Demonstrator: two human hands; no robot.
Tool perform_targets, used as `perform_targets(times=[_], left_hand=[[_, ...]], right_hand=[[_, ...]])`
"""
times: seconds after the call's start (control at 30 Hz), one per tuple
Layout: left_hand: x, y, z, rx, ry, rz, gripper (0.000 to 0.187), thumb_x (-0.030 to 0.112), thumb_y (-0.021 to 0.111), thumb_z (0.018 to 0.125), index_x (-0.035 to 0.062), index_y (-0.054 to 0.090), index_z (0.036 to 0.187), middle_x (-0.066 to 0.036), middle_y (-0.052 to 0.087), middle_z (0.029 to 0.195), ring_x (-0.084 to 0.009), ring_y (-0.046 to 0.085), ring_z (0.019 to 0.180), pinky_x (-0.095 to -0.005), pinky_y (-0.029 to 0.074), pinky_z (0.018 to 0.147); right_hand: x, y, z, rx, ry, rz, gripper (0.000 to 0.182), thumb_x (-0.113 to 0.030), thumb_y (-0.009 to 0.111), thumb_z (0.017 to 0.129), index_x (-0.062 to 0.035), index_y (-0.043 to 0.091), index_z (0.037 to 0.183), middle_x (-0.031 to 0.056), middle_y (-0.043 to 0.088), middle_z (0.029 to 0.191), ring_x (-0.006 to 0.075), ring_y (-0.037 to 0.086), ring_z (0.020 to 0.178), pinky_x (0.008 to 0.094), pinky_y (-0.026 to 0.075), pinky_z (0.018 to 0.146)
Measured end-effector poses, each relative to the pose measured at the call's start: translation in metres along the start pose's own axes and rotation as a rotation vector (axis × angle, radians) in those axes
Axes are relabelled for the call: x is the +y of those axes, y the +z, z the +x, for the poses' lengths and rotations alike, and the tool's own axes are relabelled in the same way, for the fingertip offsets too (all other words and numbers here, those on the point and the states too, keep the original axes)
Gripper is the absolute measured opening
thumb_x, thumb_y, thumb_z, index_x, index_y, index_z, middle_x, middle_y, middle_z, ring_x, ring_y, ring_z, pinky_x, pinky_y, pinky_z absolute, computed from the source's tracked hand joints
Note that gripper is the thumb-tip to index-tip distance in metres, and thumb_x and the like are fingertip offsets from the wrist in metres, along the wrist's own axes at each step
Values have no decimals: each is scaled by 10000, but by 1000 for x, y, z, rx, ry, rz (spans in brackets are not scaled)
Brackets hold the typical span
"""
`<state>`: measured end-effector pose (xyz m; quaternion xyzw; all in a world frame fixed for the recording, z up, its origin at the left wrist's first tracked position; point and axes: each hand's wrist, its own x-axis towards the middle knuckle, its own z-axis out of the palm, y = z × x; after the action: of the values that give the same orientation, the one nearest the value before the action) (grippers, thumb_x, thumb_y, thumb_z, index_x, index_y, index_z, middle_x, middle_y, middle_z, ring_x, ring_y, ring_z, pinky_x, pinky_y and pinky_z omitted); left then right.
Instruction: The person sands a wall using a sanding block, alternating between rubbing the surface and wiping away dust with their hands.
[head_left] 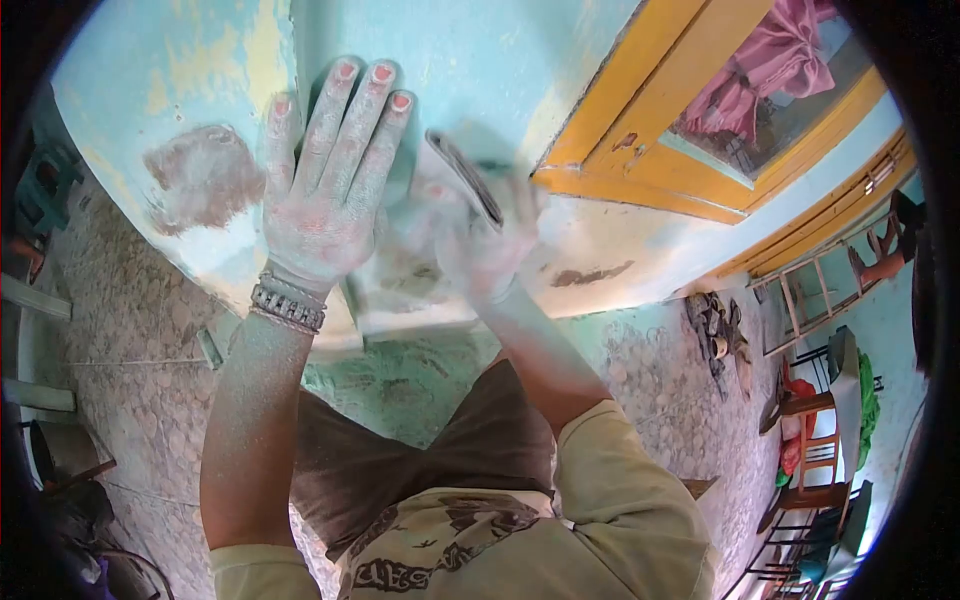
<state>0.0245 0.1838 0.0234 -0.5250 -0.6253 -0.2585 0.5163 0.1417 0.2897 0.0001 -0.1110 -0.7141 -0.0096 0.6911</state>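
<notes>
My left hand (pixel 325 190), coated in pale dust, lies flat on the light blue wall (pixel 450 50) with its fingers stretched upward. A braided bracelet (pixel 288 300) circles that wrist. Just right of it, my right hand (pixel 490 235) is blurred by motion and grips a thin, dark-edged flat piece (pixel 465 178) against the wall. What the piece is made of cannot be told. A rough brown patch (pixel 205 178) shows on the wall left of my left hand. Smaller brown marks (pixel 592 274) lie low on the wall to the right.
A yellow-orange window frame (pixel 640 190) with a pink curtain (pixel 765 65) behind glass is at the upper right. Footwear (pixel 718 335) lies on the dusty floor (pixel 150 400). Chairs (pixel 820 450) and a ladder (pixel 810 295) stand at the right. Beside the ladder, a person's foot (pixel 880 262) shows.
</notes>
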Motion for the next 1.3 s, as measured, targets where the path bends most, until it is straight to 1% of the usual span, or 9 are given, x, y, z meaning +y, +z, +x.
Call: perform_targets(times=[0.17,0.3,0.37,0.5,0.57,0.67,0.73,1.1,1.3], left_hand=[[2,2,-5,22,14,-4,511,14,484,799,118,582,1290,-37,511,1407,-217,438,1341,-482,145,1172],[-1,3,-2,54,2,-24,530,-10,495,788,129,580,1292,-29,520,1399,-215,443,1337,-473,149,1170],[-2,1,-1,43,9,-16,527,-12,501,792,134,579,1292,-25,521,1398,-210,444,1336,-471,157,1167],[0,0,0,65,17,-16,527,-11,510,797,146,574,1297,-17,525,1394,-201,448,1333,-472,176,1158],[-1,0,-1,74,7,-46,517,-6,508,802,145,580,1291,-18,529,1389,-201,449,1332,-468,174,1158],[-2,1,2,89,2,-12,506,3,509,803,143,588,1283,-21,533,1385,-200,453,1329,-467,174,1159],[3,-1,-6,49,4,0,497,10,511,805,140,593,1278,-24,534,1384,-200,455,1326,-465,171,1161],[-2,-8,-4,-23,73,29,588,251,584,807,37,497,1347,-157,475,1416,-322,392,1366,-560,182,1151],[1,1,1,80,17,29,479,17,512,804,131,611,1259,-27,552,1365,-209,470,1313,-464,154,1162]], right_hand=[[45,26,-27,240,12,-190,264,-230,681,807,-29,655,975,184,618,947,372,572,919,472,433,758],[23,2,-37,-114,4,-44,323,-275,663,841,-21,626,1038,247,578,1081,398,560,1001,524,421,816],[23,5,-17,-50,405,-42,313,-269,665,840,-18,623,1022,235,574,1086,394,561,990,524,416,829],[78,48,-17,476,-216,-46,223,-163,638,833,22,608,954,161,617,947,356,578,916,470,433,828],[80,46,-30,458,-340,-102,169,-108,623,821,8,615,943,146,629,890,348,586,879,441,442,814],[28,2,-11,7,100,154,106,-48,605,825,-14,644,918,135,653,880,287,611,834,379,463,785],[8,5,36,194,385,433,88,-10,595,855,-5,683,859,117,703,909,166,647,807,291,500,737],[13,-14,-37,-146,119,-117,162,-125,626,827,-19,664,944,128,641,902,290,597,823,389,448,738],[2,5,-18,-30,90,-54,208,-150,636,838,8,655,972,146,642,925,315,599,859,405,456,779]])
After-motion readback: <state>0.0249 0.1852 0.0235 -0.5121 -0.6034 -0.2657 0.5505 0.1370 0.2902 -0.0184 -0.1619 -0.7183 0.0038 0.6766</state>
